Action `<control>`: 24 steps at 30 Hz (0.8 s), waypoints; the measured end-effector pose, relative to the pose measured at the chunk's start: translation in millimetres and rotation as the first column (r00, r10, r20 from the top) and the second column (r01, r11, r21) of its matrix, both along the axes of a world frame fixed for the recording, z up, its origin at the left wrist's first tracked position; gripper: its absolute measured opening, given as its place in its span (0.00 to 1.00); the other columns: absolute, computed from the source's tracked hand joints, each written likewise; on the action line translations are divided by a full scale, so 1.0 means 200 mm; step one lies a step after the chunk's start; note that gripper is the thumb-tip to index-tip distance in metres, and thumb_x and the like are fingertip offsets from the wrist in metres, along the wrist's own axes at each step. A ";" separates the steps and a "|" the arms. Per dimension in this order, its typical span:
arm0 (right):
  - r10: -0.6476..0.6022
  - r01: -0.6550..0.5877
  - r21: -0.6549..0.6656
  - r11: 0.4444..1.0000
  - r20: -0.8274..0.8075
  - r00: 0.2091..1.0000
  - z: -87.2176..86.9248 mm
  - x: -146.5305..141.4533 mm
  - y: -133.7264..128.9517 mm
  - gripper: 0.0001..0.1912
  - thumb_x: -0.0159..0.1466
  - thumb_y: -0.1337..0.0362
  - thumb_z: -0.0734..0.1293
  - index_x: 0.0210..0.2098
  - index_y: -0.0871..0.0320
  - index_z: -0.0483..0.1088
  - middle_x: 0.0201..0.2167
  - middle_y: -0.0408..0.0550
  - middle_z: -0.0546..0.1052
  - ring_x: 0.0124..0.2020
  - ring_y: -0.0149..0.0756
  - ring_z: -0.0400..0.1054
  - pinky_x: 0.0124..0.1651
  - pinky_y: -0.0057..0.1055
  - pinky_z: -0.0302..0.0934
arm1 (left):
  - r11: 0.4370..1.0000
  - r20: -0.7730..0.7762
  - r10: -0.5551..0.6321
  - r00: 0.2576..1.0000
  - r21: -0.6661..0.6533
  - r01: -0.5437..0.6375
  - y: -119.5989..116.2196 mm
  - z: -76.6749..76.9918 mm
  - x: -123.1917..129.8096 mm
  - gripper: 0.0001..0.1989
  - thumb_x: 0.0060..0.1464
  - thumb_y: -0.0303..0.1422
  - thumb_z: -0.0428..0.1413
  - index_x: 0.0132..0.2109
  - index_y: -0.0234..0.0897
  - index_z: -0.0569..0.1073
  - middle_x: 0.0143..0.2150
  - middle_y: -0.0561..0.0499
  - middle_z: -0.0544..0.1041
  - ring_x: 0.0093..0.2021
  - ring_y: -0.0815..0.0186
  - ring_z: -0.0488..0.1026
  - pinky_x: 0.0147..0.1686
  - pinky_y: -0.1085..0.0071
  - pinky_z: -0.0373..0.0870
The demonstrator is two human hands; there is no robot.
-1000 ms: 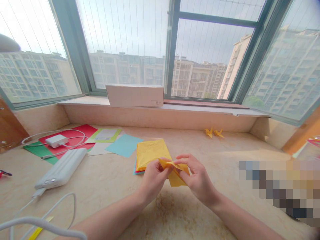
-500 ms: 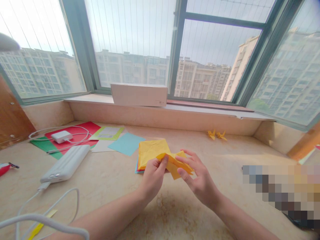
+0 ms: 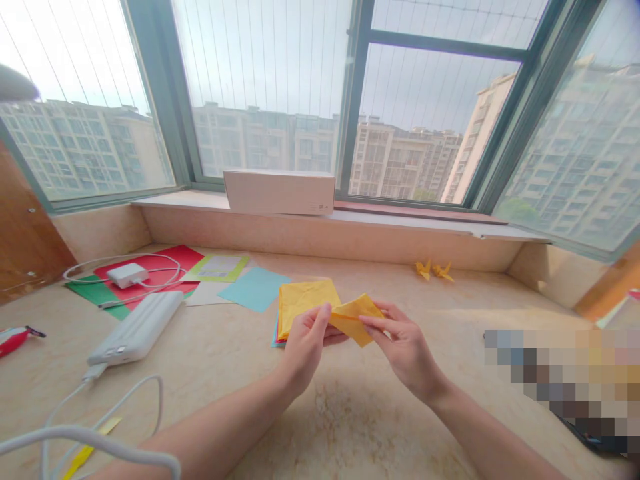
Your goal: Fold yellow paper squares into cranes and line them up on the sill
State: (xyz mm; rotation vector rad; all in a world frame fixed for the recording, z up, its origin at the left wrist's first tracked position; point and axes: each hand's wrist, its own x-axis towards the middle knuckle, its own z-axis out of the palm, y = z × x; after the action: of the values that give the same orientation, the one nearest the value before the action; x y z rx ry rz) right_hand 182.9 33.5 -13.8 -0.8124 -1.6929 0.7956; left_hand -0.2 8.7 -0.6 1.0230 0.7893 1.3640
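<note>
A partly folded sheet of yellow origami paper point(image 3: 359, 319) is held up between my two hands, over the tabletop. My left hand point(image 3: 306, 340) grips its left end, thumb on top and fingers underneath. On the right edge, my right hand point(image 3: 403, 340) pinches the paper between thumb and fingers. Just behind my left hand lies a stack of yellow paper point(image 3: 305, 300), with blue and red sheets showing at its lower edge. Two small folded yellow paper cranes point(image 3: 433, 270) stand at the back right.
At left lie a white power bank point(image 3: 137, 330) with cables, a white charger point(image 3: 127, 275), red paper point(image 3: 170, 260) and a light blue sheet point(image 3: 257, 288). A white box point(image 3: 279, 193) rests on the window ledge. A blurred-out object point(image 3: 565, 380) occupies the right side.
The yellow paper between my hands has been flattened out into a clearer pointed shape. My right-hand fingers have closed onto its right edge, and my left thumb has shifted slightly.
</note>
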 end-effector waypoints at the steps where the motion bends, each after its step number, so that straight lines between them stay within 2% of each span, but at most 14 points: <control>1: 0.003 -0.003 -0.021 1.000 -0.020 1.000 0.00 0.00 0.00 0.11 0.62 0.55 0.69 0.42 0.48 0.81 0.54 0.51 0.73 0.54 0.45 0.68 0.57 0.43 0.65 | 1.000 -0.012 0.003 1.000 -0.003 -0.003 0.00 0.00 0.00 0.26 0.53 0.54 0.56 0.41 0.31 0.77 0.42 0.40 0.82 0.44 0.51 0.80 0.44 0.60 0.76; 5: -0.024 0.002 -0.130 0.992 -0.168 0.986 0.02 0.00 0.02 0.14 0.57 0.51 0.73 0.37 0.52 0.82 0.56 0.51 0.72 0.55 0.47 0.68 0.58 0.43 0.65 | 1.000 -0.019 0.023 1.000 0.014 -0.023 0.03 -0.01 0.00 0.25 0.53 0.51 0.58 0.42 0.30 0.76 0.43 0.38 0.82 0.43 0.51 0.80 0.44 0.59 0.76; 8: -0.070 0.020 -0.195 0.981 -0.253 0.965 0.04 0.00 0.06 0.17 0.55 0.50 0.74 0.38 0.55 0.81 0.56 0.52 0.72 0.54 0.46 0.69 0.58 0.44 0.64 | 0.999 -0.033 0.032 0.999 0.043 -0.031 0.05 -0.03 0.00 0.24 0.52 0.49 0.60 0.42 0.30 0.75 0.43 0.38 0.82 0.42 0.52 0.81 0.45 0.58 0.76; 11: -0.116 0.053 -0.221 0.974 -0.284 0.952 0.03 0.01 0.10 0.19 0.54 0.50 0.74 0.38 0.57 0.81 0.50 0.53 0.76 0.49 0.44 0.72 0.57 0.45 0.65 | 0.995 -0.113 0.033 0.993 0.094 -0.022 0.07 -0.04 0.00 0.21 0.53 0.46 0.61 0.42 0.30 0.75 0.41 0.40 0.82 0.41 0.54 0.81 0.42 0.61 0.77; 14: -0.139 0.081 -0.197 0.977 -0.300 0.944 0.03 0.01 0.13 0.19 0.53 0.50 0.74 0.37 0.59 0.80 0.48 0.54 0.76 0.47 0.43 0.72 0.54 0.42 0.66 | 0.992 -0.179 0.042 0.983 0.125 -0.020 0.08 -0.05 -0.01 0.21 0.52 0.47 0.62 0.41 0.31 0.74 0.34 0.43 0.81 0.37 0.55 0.81 0.39 0.63 0.77; 17: -0.099 0.027 -0.197 0.980 -0.367 0.925 0.03 0.00 0.13 0.23 0.52 0.49 0.74 0.39 0.59 0.76 0.47 0.53 0.77 0.42 0.40 0.74 0.48 0.39 0.69 | 0.986 -0.276 0.074 0.958 0.162 -0.029 0.08 -0.06 -0.02 0.21 0.50 0.48 0.62 0.39 0.31 0.76 0.31 0.45 0.81 0.33 0.59 0.81 0.37 0.65 0.76; 19: -0.086 -0.003 -0.220 0.975 -0.395 0.915 0.04 -0.01 0.13 0.26 0.50 0.47 0.75 0.40 0.58 0.73 0.42 0.51 0.79 0.38 0.39 0.74 0.43 0.37 0.70 | 0.983 -0.302 0.107 0.947 0.175 -0.055 0.08 -0.06 -0.03 0.21 0.50 0.48 0.62 0.37 0.32 0.76 0.30 0.46 0.81 0.31 0.60 0.80 0.35 0.67 0.76; 22: -0.129 0.046 -0.222 0.974 -0.375 0.918 0.07 0.00 0.12 0.26 0.49 0.44 0.75 0.35 0.59 0.71 0.28 0.47 0.78 0.32 0.38 0.73 0.39 0.35 0.68 | 0.982 -0.315 0.097 0.944 0.184 -0.040 0.07 -0.04 -0.02 0.21 0.50 0.49 0.61 0.36 0.33 0.77 0.27 0.48 0.80 0.29 0.61 0.79 0.35 0.66 0.75; 24: -0.123 0.047 -0.204 0.978 -0.380 0.917 0.10 0.01 0.12 0.27 0.47 0.43 0.76 0.33 0.59 0.70 0.26 0.45 0.77 0.30 0.38 0.72 0.37 0.35 0.68 | 0.979 -0.320 0.096 0.942 0.201 -0.032 0.04 -0.01 -0.02 0.22 0.51 0.51 0.60 0.36 0.32 0.77 0.27 0.47 0.80 0.28 0.61 0.79 0.35 0.65 0.76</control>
State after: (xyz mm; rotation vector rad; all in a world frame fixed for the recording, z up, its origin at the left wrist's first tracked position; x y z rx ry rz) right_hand 185.5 56.8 5.7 -0.7907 -1.2307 0.9982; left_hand -3.8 17.2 -2.1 1.4143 0.9558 1.3622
